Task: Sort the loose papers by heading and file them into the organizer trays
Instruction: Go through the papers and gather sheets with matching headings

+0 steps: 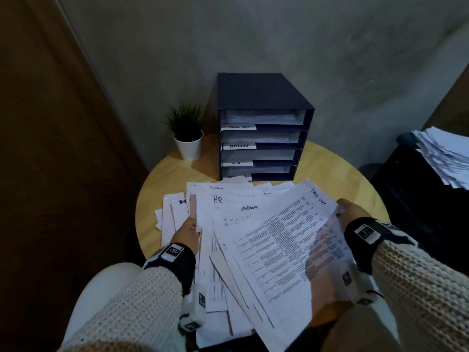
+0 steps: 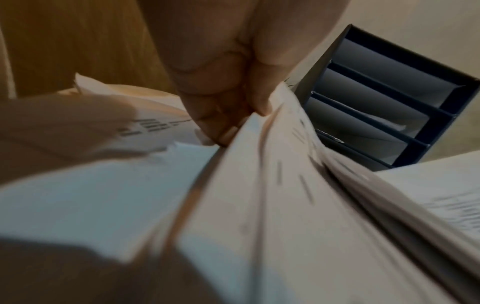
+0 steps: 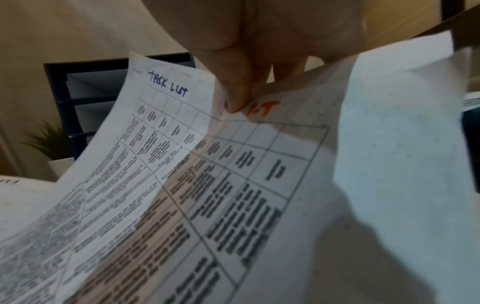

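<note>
A spread of loose papers (image 1: pixel 228 224) covers the near half of the round wooden table (image 1: pixel 330 168), with headings "HR" and "admin" showing. My right hand (image 1: pixel 351 212) pinches the top corner of a printed sheet headed "TASK LIST" (image 1: pixel 284 237), lifted off the pile; the right wrist view shows the TASK LIST sheet (image 3: pixel 161 133) over another sheet marked in orange (image 3: pixel 262 109). My left hand (image 1: pixel 189 229) grips the edge of several sheets (image 2: pixel 259 174) at the pile's left. The dark blue organizer (image 1: pixel 258 128) stands behind, its labelled trays holding paper.
A small potted plant (image 1: pixel 187 133) in a white pot stands left of the organizer. Another stack of papers (image 1: pixel 444 153) lies on dark furniture at the right. A grey wall closes the back and a wooden panel (image 1: pixel 50 148) the left.
</note>
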The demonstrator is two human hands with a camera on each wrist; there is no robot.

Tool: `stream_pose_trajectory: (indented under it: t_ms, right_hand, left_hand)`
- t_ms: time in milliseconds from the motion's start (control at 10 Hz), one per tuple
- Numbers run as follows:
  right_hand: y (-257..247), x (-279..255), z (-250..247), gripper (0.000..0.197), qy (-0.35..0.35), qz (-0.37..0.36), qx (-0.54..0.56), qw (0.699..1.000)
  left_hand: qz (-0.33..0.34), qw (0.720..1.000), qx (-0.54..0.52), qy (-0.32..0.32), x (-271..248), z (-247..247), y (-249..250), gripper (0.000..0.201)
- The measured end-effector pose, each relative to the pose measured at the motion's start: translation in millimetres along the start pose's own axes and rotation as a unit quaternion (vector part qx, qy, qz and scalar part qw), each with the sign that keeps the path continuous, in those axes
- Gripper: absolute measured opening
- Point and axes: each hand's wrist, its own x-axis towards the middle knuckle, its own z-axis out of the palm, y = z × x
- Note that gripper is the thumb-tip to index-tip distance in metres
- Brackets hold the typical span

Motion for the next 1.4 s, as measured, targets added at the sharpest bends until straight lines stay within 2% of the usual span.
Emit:
stream_pose_trajectory:
  t_ms: [100, 200, 400, 600, 700, 800, 1000, 1100, 1200, 1300, 1400]
  right_hand:
    - [-5.6, 1.1, 6.9, 0.033, 0.004, -0.035, -0.025, 0.999]
    - [-15.6, -4.7, 10.7, 0.029, 0.012, -0.038, -0.027, 0.999]
    - [-27.0, -7.0, 20.7, 0.026, -0.005, -0.062, -0.019, 0.998]
    - [-24.6, -3.6, 28.6, 0.026, 0.04, -0.053, -0.029, 0.997]
    - [-25.4, -3.3, 31.8, 0.036, 0.025, -0.031, -0.034, 0.999]
    - [-28.6, -8.6, 31.2, 0.032, 0.019, -0.054, -0.059, 0.997]
    - [-40.2, -19.1, 37.8, 0.025, 0.005, -0.118, -0.042, 0.992]
    - [-47.8, -27.8, 35.4, 0.028, 0.021, -0.126, -0.042, 0.991]
    - [-54.3, -27.7, 33.0, 0.033, 0.025, -0.142, -0.056, 0.988]
    - [-62.7, -27.5, 31.4, 0.032, 0.01, -0.162, -0.028, 0.986]
    - [-74.1, -32.6, 27.3, 0.026, 0.031, -0.202, 0.022, 0.979]
  left_hand:
    - [0.047, 0.993, 0.111, -0.014, -0.9, 7.1, 1.2, 0.035]
    - [0.048, 0.99, 0.121, -0.049, -11.3, 15.7, 6.4, 0.032]
    - [0.063, 0.989, 0.117, -0.07, -25.0, 24.9, 15.5, 0.017]
    - [0.067, 0.987, 0.145, -0.033, -24.7, 27.6, 15.7, 0.028]
    - [0.063, 0.99, 0.123, -0.039, -25.4, 31.9, 14.1, 0.023]
    - [0.058, 0.988, 0.133, -0.049, -31.5, 39.9, 15.6, 0.039]
    - [0.025, 0.99, 0.14, -0.028, -37.4, 55.6, 20.8, 0.049]
    - [0.018, 0.996, 0.09, 0.02, -39.7, 52.8, 24.7, 0.052]
    - [0.069, 0.983, 0.152, 0.072, -42.1, 45.1, 34.1, 0.056]
    - [0.106, 0.989, 0.098, -0.008, -44.5, 40.0, 46.7, 0.051]
    - [0.086, 0.992, 0.053, -0.078, -44.2, 39.0, 51.1, 0.036]
